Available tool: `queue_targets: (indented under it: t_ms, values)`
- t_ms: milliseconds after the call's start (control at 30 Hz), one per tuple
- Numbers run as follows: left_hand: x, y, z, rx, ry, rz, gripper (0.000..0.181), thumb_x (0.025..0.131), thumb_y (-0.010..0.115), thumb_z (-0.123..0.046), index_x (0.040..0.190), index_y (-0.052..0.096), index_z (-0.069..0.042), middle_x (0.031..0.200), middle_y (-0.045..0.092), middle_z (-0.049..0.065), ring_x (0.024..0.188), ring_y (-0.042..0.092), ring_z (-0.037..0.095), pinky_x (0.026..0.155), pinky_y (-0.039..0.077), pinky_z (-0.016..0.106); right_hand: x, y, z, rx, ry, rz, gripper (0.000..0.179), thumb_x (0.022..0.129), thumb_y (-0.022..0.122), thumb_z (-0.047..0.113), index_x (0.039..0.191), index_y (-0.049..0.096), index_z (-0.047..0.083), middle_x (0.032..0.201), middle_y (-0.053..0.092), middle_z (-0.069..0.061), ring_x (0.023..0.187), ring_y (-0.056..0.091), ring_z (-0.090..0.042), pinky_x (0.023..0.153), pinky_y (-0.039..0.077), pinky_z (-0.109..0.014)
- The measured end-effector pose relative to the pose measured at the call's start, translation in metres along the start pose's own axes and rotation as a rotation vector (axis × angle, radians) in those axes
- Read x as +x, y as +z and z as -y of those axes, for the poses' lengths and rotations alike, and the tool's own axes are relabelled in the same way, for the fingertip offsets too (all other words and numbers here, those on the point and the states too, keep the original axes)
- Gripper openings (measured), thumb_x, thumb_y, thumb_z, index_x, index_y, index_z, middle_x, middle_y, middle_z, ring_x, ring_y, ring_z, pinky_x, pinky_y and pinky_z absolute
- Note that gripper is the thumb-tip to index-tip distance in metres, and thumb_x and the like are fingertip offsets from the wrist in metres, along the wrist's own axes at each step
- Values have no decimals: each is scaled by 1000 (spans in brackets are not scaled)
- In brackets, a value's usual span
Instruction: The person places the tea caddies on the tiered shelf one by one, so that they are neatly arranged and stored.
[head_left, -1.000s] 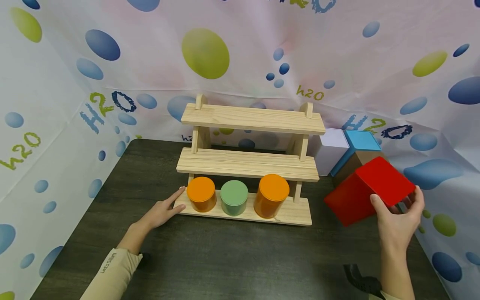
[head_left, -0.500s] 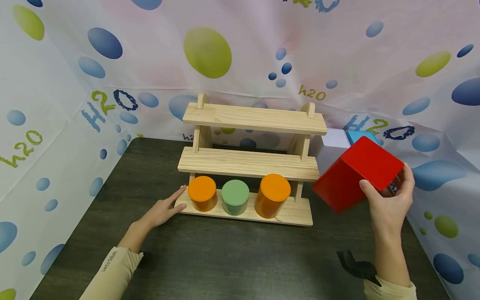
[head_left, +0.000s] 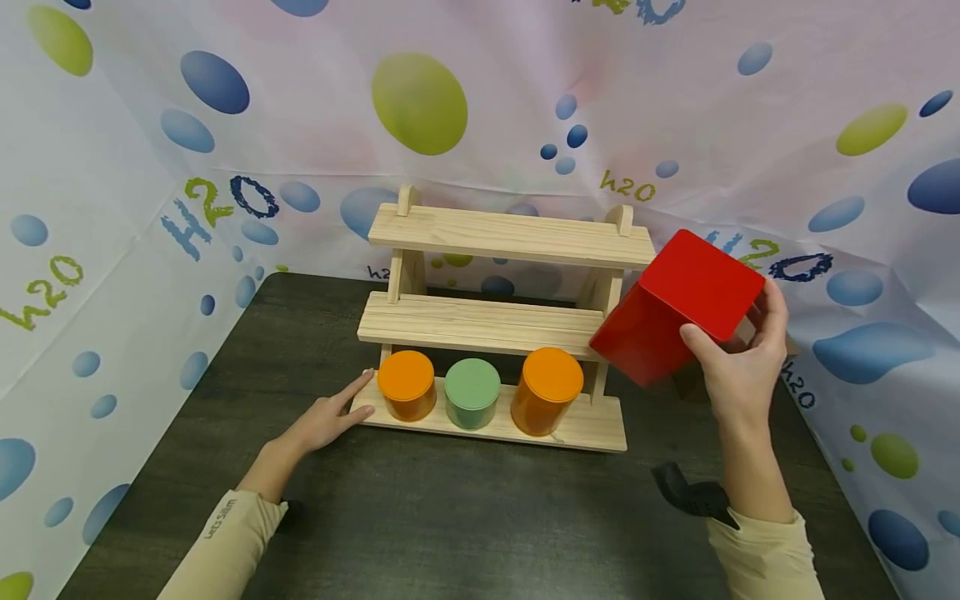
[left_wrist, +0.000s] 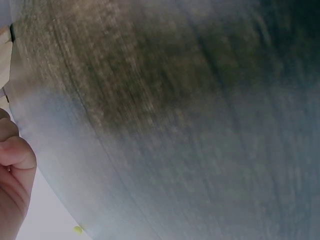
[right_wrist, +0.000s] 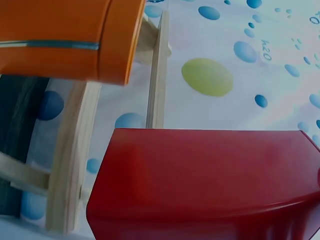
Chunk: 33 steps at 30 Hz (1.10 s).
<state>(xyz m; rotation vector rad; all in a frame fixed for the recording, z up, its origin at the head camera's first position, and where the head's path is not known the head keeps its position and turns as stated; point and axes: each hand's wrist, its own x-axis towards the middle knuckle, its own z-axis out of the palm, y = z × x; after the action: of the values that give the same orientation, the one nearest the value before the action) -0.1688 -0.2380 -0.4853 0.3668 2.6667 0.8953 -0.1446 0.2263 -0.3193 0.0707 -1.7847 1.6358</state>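
Note:
Gripped in my right hand (head_left: 738,358) is a red box (head_left: 678,304), tilted and lifted above the table beside the shelf's right end. The thumb lies on its near side; the other fingers are partly hidden behind it. My left hand (head_left: 326,421) touches the left end of the wooden three-tier shelf (head_left: 480,321), index finger and thumb extended along the bottom board. That board bears a short orange canister (head_left: 407,385), a green canister (head_left: 472,394) and a taller orange canister (head_left: 547,392). In the right wrist view, the red box (right_wrist: 200,180) fills the lower part.
The shelf stands on a dark wood-grain table (head_left: 450,517) against a patterned curtain (head_left: 300,83). A brown surface (head_left: 690,379) shows partly beneath the red box. On the right forearm sits a black strap (head_left: 693,496).
My right hand has carried the red box left and upward, toward the shelf's right end. It now covers the white and blue boxes behind. My left hand stays on the shelf.

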Motion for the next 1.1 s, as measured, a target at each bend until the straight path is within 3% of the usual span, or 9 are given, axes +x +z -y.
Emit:
queue_targets:
  t_ms: [67, 167, 333, 500, 700, 900, 967, 1033, 1100]
  values:
    - [0, 0, 0, 3, 5, 0, 69, 93, 47, -44, 147, 17, -14, 119, 53, 20, 64, 49, 15, 81, 43, 49, 3, 7, 1, 6, -12, 18, 75, 70, 72, -2, 136, 39, 11, 129, 46, -7, 114, 44, -21, 85, 47, -24]
    - [0, 0, 0, 8, 16, -4, 68, 93, 47, -44, 147, 17, -14, 141, 34, 22, 70, 52, 17, 83, 42, 51, 7, 18, 2, 42, -29, 47, 75, 70, 71, -3, 136, 39, 9, 127, 47, -8, 112, 45, -21, 83, 48, -22]
    - [1, 1, 0, 8, 24, -11, 69, 93, 46, -45, 147, 17, -14, 146, 24, 20, 88, 59, 29, 86, 40, 55, 10, 35, 5, 8, -42, 101, 77, 70, 71, -2, 138, 36, 10, 128, 47, -4, 114, 42, -20, 84, 47, -22]
    - [1, 1, 1, -6, 27, -20, 69, 93, 46, -45, 148, 17, -15, 147, 24, 19, 105, 54, 42, 90, 37, 57, 10, 53, 7, -11, -40, 155, 77, 72, 70, 0, 139, 34, 10, 129, 46, -2, 115, 40, -19, 86, 46, -24]
    - [0, 0, 1, -5, 27, -20, 68, 93, 47, -43, 147, 18, -14, 146, 26, 21, 89, 60, 31, 87, 40, 55, 8, 73, 5, 27, -22, 205, 77, 74, 71, 3, 139, 31, 10, 130, 44, -1, 116, 41, -18, 89, 46, -28]
    - [1, 1, 1, -19, 10, -15, 69, 93, 47, -45, 148, 17, -16, 145, 30, 19, 70, 54, 18, 84, 41, 52, 9, 91, 0, 87, -8, 251, 78, 75, 70, 7, 141, 28, 10, 131, 43, -1, 114, 43, -19, 90, 46, -30]
    - [1, 1, 1, -14, 4, -15, 69, 93, 47, -46, 148, 17, -16, 138, 40, 19, 69, 52, 16, 83, 41, 52, 10, 97, -1, 82, -10, 283, 79, 76, 70, 8, 142, 27, 10, 131, 44, -1, 113, 44, -17, 91, 45, -30]
    - [1, 1, 1, -12, -3, -10, 70, 92, 47, -46, 148, 16, -16, 117, 55, 20, 64, 49, 16, 81, 42, 50, 10, 103, -2, 75, -5, 319, 80, 76, 70, 8, 142, 26, 10, 130, 44, -1, 108, 48, -17, 90, 45, -30]
    - [1, 2, 2, -9, -8, -7, 70, 92, 47, -47, 148, 16, -16, 102, 58, 17, 63, 47, 15, 80, 42, 49, 10, 108, -2, 58, 1, 355, 80, 75, 70, 7, 142, 26, 10, 130, 44, -2, 104, 50, -18, 90, 46, -30]
